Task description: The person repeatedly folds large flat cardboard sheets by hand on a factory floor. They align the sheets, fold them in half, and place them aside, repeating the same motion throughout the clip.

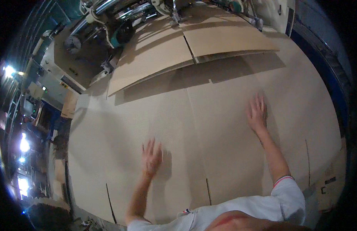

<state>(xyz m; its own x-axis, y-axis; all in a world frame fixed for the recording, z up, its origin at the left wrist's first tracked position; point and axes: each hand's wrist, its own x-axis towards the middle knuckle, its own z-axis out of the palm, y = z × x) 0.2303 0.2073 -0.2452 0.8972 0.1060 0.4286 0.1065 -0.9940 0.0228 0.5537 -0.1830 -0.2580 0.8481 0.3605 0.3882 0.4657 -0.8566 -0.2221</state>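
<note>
Tan cardboard sheet (167, 115) lies flat, near; far slotted sheet (224, 38) seems only partly clear of the machine (76, 63); left hand (152, 158), right hand (257, 111) outspread, grasping nothing.

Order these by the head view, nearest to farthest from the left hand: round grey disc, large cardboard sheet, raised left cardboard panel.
1. Large cardboard sheet: directly beneath.
2. Raised left cardboard panel: ahead.
3. Round grey disc: farther ahead, left.
</note>
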